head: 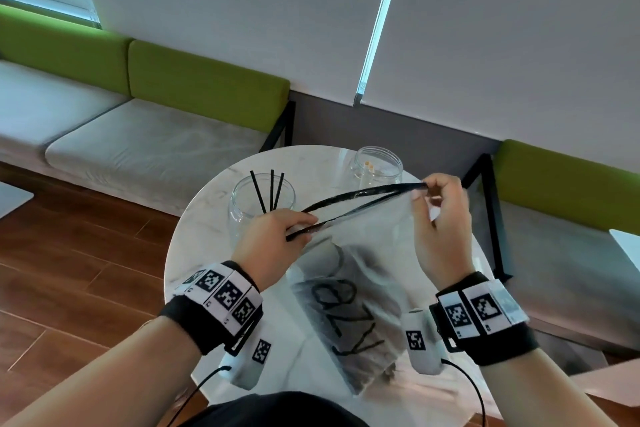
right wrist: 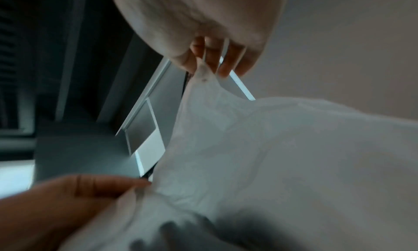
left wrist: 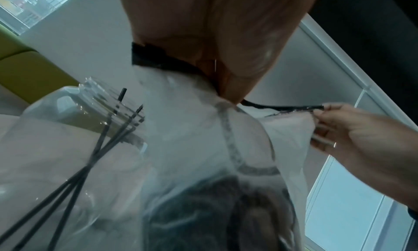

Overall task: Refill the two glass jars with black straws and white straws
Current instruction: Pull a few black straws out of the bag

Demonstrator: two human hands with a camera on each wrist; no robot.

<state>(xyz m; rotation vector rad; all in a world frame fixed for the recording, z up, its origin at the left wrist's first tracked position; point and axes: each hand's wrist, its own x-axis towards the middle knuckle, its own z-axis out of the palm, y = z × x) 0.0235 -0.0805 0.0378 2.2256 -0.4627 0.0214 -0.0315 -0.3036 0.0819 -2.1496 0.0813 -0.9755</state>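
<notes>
A frosted plastic zip bag (head: 360,274) with a black zip strip and dark straws inside hangs above the round table. My left hand (head: 277,236) pinches the strip's left end and my right hand (head: 438,204) pinches its right end; the mouth gapes a little between them. The left glass jar (head: 242,208) holds three black straws (head: 272,191). The right glass jar (head: 379,163) is further back with a few pale straw tips inside. In the left wrist view the bag (left wrist: 203,147), the jar (left wrist: 95,101) and my right hand (left wrist: 353,135) show. The right wrist view shows the bag (right wrist: 282,147), blurred.
The white marble table (head: 207,191) is small and round, with wooden floor (head: 69,270) to its left. A bench with grey cushions and green backs (head: 156,135) runs behind it along the wall.
</notes>
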